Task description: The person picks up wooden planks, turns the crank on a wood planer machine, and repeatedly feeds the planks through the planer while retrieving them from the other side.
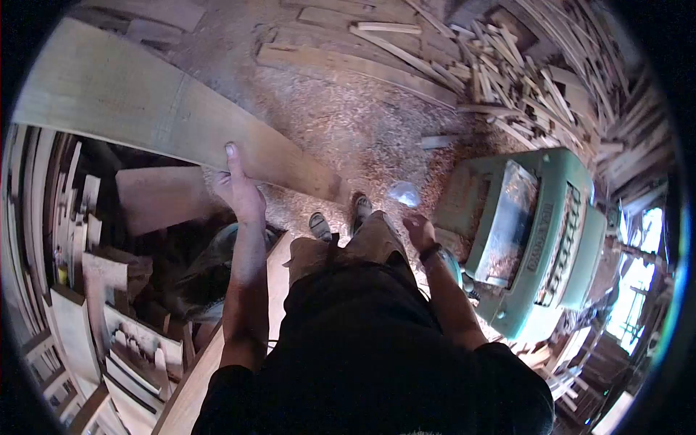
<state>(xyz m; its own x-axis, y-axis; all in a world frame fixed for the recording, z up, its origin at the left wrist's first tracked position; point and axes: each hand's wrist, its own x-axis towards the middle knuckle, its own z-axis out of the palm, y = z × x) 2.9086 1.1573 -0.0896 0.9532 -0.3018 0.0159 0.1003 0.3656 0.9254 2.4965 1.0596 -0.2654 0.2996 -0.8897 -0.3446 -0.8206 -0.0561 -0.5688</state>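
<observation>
A long, wide wooden board [174,109] runs from the upper left down toward my feet. My left hand [241,192] is closed on its near edge, with the thumb on the upper face and the fingers hidden beneath. My right hand [420,233] hangs by my right leg, fingers loosely bent and apart, with nothing visible in it. Close to that hand stands a green woodworking machine [573,225], which looks like a planer, with shavings on its metal top. Part of a round green rim [451,267] shows beside my right wrist.
Wood shavings [348,116] cover the floor. Offcuts and thin strips [500,80] are heaped at the upper right. Boards [80,326] stand stacked along the left, and a long plank [355,69] lies across the floor ahead. A clear plastic piece [404,193] lies near my feet.
</observation>
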